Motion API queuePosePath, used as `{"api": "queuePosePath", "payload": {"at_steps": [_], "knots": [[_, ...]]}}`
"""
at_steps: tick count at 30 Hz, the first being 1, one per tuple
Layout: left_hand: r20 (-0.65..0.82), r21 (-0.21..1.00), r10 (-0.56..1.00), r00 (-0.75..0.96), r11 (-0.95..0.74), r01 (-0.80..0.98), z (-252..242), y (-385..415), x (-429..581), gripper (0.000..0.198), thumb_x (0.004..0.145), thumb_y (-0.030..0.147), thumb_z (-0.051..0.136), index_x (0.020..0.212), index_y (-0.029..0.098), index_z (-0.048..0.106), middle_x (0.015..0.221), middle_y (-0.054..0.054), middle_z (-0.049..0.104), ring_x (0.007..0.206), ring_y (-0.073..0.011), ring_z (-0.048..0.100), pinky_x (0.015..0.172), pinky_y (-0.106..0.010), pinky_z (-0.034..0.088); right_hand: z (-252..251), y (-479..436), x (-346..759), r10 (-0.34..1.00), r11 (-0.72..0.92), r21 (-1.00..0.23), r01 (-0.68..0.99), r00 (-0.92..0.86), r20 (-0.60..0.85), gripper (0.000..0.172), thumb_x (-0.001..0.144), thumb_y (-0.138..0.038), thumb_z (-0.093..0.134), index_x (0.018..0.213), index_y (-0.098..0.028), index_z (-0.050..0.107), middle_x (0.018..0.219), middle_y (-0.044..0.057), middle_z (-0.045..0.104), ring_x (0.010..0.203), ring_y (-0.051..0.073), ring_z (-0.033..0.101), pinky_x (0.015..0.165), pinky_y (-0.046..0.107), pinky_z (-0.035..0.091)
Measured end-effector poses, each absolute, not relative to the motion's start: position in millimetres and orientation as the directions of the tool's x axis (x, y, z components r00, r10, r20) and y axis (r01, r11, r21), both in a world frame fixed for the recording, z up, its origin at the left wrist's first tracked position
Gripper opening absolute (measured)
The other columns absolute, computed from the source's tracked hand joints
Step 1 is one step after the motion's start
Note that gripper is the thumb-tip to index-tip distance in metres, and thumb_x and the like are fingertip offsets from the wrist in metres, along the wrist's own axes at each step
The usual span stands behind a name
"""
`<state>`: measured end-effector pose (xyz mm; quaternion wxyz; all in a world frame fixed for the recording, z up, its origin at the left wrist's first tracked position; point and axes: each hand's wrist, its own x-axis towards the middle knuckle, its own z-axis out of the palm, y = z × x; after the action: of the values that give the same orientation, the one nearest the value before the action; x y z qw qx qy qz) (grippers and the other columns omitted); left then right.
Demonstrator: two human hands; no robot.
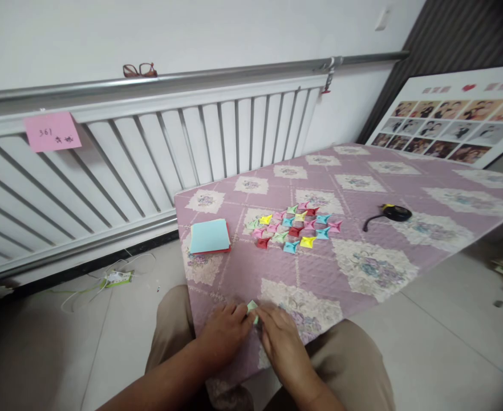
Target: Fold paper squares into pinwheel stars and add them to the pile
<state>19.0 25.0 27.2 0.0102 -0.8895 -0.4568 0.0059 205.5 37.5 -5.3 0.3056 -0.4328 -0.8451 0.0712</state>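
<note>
Touching green paper [252, 306] from either side: left hand [229, 326] with fingers bent, right hand [280, 330] with fingers close together. Can't tell if either is clamped on it; fingertips partly hidden. Paper sits between both hands, near end of counter [239, 278]. Stack [210, 236], blue on top, red below, beyond left hand. Folded pieces [295, 231], mixed colours, grouped right of stack. Black object [397, 213] farther right, well apart.

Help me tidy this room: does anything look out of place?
The brown eyeglasses stand out: they perch on the metal pipe above the radiator, an odd spot where they might be knocked off. The paper stack is slightly askew, red showing beneath its light-blue top.
</note>
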Motion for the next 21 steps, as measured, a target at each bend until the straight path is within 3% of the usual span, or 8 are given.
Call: {"api": "queuePosePath", "payload": {"at_steps": [7,13,21], "knots": [[0.067,-0.008,0.868,0.493,-0.494,0.870,10.3,18.8,13.8,0.035,0.094,0.022,0.047,0.129,0.018,0.047,0.117,-0.009,0.057,0.101,-0.0234,0.053,0.086,-0.038,0.045,-2.7,30.5,203.8,0.775,0.622,-0.302,0.723,-0.512,0.371,0.043,0.082,-0.012,0.054,0.122,-0.026,0.056,0.113,0.005,0.065,0.106,0.024,0.057,0.094,0.044,0.040],[0.002,-0.041,0.889,0.458,-0.458,0.888,19.6,15.2,18.5,0.031,0.094,0.024,0.047,0.124,0.019,0.052,0.119,-0.010,0.056,0.097,-0.0248,0.054,0.080,-0.039,0.046,-2.9,33.6,204.9,0.752,0.643,-0.234,0.729,-0.542,0.375,0.037,0.083,-0.022,0.061,0.119,-0.029,0.058,0.113,0.003,0.066,0.108,0.026,0.055,0.096,0.046,0.035],[-0.004,0.025,0.893,0.450,-0.449,0.893,23.0,16.6,15.0,0.040,0.094,0.024,0.044,0.135,0.023,0.042,0.121,-0.009,0.055,0.100,-0.0238,0.051,0.084,-0.038,0.044,-3.9,32.4,204.7,0.748,0.642,-0.230,0.731,-0.532,0.398,0.037,0.085,-0.022,0.057,0.120,-0.030,0.057,0.114,0.002,0.066,0.109,0.025,0.054,0.098,0.046,0.032]]}}
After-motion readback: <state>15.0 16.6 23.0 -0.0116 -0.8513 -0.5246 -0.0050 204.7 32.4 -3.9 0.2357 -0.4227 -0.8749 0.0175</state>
